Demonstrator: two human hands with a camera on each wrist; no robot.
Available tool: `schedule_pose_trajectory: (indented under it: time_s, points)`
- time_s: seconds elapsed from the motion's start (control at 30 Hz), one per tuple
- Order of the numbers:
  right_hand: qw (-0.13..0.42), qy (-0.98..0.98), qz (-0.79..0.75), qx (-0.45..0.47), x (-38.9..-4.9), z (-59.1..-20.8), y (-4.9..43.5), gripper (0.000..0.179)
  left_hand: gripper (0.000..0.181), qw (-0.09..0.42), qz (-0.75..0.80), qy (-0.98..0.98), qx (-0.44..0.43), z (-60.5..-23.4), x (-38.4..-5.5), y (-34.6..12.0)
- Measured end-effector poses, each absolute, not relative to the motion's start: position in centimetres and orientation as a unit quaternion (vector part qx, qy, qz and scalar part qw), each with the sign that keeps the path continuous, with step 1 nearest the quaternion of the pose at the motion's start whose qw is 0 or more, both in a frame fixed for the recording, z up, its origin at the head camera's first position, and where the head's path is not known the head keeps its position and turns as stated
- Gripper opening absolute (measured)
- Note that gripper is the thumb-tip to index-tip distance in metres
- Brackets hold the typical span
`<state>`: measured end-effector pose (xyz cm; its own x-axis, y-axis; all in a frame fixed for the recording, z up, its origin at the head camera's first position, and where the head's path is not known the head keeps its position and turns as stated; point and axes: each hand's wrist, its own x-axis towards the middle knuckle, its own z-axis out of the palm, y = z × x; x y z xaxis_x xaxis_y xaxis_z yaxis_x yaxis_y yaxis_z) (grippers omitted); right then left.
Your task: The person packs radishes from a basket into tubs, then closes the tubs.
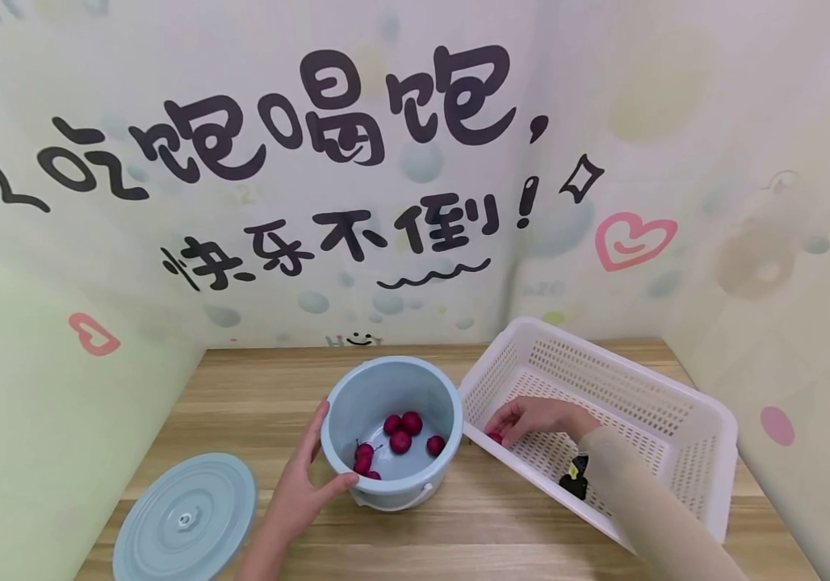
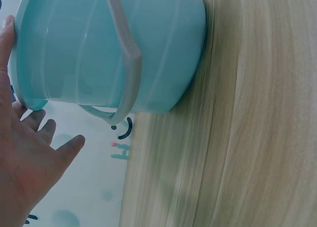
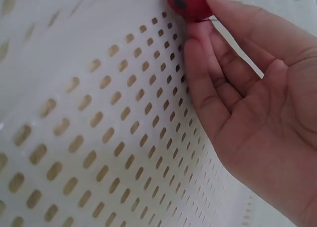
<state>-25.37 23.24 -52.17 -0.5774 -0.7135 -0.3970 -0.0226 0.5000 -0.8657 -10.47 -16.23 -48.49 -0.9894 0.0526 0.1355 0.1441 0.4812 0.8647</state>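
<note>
A light blue bucket holds several round dark-red fruits, some with thin stalks. My left hand rests against its left side, thumb on the front rim and the other fingers reaching along the side. In the left wrist view those fingers are spread and fairly straight. Inside the white perforated basket, near its left end, my right hand pinches a small red fruit between thumb and fingers. The fruit has a dark spot and is close to the basket's wall.
A round blue lid lies on the wooden table left of the bucket. In the basket, below the right forearm, is a small black object with a yellow mark. The bucket's pale handle hangs down. Printed cloth walls surround the table.
</note>
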Motion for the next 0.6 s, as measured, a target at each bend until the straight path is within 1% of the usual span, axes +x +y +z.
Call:
schedule_pose_trajectory:
  time_s: [0.6]
  points:
    - [0.375, 0.786, -0.435, -0.23, -25.64, -52.83, 23.48, 0.026, 0.102, 0.046, -0.511, -0.856, -0.059, -48.55, -10.48, -16.29]
